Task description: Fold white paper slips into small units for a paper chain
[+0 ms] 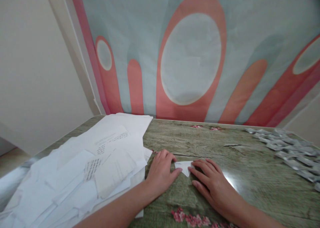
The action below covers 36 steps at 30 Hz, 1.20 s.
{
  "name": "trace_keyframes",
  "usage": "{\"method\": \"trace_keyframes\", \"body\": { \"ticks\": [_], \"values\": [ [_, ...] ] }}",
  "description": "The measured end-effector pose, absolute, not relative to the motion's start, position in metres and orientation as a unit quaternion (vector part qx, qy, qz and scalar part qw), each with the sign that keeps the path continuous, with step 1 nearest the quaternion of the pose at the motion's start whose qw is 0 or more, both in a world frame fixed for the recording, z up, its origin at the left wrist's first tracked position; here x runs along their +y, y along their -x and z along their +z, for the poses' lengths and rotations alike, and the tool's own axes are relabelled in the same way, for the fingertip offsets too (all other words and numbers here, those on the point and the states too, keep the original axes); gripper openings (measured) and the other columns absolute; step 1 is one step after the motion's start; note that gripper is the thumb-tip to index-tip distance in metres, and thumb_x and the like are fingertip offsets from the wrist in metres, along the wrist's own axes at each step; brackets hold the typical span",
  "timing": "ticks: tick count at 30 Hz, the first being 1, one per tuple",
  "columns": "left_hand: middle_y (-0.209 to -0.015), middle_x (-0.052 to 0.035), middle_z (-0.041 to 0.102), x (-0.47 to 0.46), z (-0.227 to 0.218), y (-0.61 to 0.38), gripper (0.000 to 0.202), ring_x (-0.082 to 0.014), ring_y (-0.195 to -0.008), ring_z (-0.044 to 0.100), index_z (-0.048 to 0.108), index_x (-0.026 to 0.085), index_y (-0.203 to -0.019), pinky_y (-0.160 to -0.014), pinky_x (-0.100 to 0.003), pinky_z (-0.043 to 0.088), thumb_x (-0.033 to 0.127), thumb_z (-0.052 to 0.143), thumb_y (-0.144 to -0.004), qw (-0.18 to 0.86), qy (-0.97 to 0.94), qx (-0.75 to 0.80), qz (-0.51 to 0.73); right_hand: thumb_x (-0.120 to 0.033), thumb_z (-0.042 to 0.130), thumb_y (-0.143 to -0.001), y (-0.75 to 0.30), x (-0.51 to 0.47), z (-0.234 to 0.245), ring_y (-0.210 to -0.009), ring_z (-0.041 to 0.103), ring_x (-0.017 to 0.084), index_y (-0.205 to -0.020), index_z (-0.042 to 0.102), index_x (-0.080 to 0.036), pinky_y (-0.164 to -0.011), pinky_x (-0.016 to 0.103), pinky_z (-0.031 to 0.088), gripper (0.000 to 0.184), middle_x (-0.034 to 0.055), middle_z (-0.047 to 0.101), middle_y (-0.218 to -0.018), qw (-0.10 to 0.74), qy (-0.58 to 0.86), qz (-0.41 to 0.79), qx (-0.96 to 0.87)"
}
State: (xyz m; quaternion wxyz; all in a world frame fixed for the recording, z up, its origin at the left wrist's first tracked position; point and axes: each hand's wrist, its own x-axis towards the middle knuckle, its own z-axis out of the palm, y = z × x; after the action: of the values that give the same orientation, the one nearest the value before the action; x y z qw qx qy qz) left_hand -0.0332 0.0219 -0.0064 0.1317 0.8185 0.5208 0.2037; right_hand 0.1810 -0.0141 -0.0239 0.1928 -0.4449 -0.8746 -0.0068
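A small white folded piece of paper (184, 167) lies on the green wood-patterned table (250, 174). My left hand (161, 173) rests on the table at its left edge, fingers curled, thumb touching the paper. My right hand (212, 184) lies flat to the right of the paper, fingers stretched out, fingertips pressing the paper's right edge.
A loose pile of white paper sheets (95, 168) covers the table's left side. Several small folded silvery paper pieces (290, 148) lie at the far right. A wall hanging with pink and grey shapes (190, 54) rises behind the table. Pink flower prints (190, 218) mark the near edge.
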Motion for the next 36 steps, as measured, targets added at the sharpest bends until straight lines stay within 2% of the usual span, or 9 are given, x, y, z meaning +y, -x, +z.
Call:
{"method": "trace_keyframes", "body": {
  "ticks": [8,15,18,23,32,36],
  "values": [
    [-0.094,-0.0015,0.051,0.023,-0.01,0.034,0.027,-0.021,-0.095,0.049,0.056,0.02,-0.092,-0.084,-0.034,0.038,0.032,0.07,-0.072,0.162,-0.811,0.516,0.223,-0.024,0.046,-0.09,-0.185,-0.007,-0.028,-0.098,0.056,0.022,-0.115,0.059,-0.028,-0.086,0.043,0.043,0.029,0.007,0.062,-0.102,0.251,0.439,0.047,-0.862],
    [-0.094,-0.0015,0.052,0.022,-0.007,0.033,0.026,-0.0213,-0.096,0.049,0.057,0.021,-0.091,-0.086,-0.035,0.038,0.032,0.07,-0.071,0.177,-0.811,0.516,0.212,-0.025,0.048,-0.089,-0.189,-0.004,-0.032,-0.091,0.058,0.021,-0.089,0.065,-0.025,-0.08,0.04,0.045,0.017,0.0055,0.062,-0.093,0.285,0.441,0.083,-0.847],
    [-0.094,-0.0013,0.052,0.021,-0.005,0.033,0.026,-0.0212,-0.097,0.049,0.057,0.021,-0.09,-0.086,-0.035,0.038,0.032,0.07,-0.07,0.178,-0.812,0.515,0.21,-0.028,0.048,-0.089,-0.189,-0.003,-0.033,-0.089,0.058,0.021,-0.09,0.063,-0.024,-0.078,0.038,0.046,0.015,0.0056,0.061,-0.093,0.293,0.465,0.101,-0.829],
    [-0.094,-0.001,0.051,0.021,-0.005,0.032,0.026,-0.0215,-0.096,0.049,0.058,0.021,-0.089,-0.085,-0.036,0.038,0.034,0.071,-0.07,0.178,-0.811,0.518,0.207,-0.031,0.052,-0.086,-0.185,-0.002,-0.029,-0.088,0.057,0.022,-0.103,0.057,-0.022,-0.077,0.037,0.046,0.019,0.0066,0.06,-0.096,0.271,0.512,0.134,-0.804],
    [-0.098,-0.0011,0.052,0.021,-0.006,0.033,0.03,-0.0211,-0.098,0.049,0.059,0.023,-0.096,-0.087,-0.036,0.036,0.032,0.071,-0.07,0.189,-0.82,0.493,0.221,-0.031,0.061,-0.078,-0.183,0.003,-0.023,-0.082,0.057,0.021,-0.094,0.06,-0.022,-0.073,0.034,0.043,0.018,0.0026,0.06,-0.086,0.228,0.531,0.184,-0.795],
    [-0.098,-0.0009,0.053,0.021,-0.009,0.033,0.028,-0.0211,-0.098,0.049,0.059,0.023,-0.094,-0.088,-0.036,0.035,0.033,0.071,-0.07,0.192,-0.823,0.486,0.224,-0.032,0.063,-0.076,-0.183,0.0,-0.025,-0.084,0.055,0.021,-0.087,0.062,-0.021,-0.074,0.034,0.042,0.016,0.0036,0.06,-0.086,0.223,0.562,0.194,-0.773]
  ]
}}
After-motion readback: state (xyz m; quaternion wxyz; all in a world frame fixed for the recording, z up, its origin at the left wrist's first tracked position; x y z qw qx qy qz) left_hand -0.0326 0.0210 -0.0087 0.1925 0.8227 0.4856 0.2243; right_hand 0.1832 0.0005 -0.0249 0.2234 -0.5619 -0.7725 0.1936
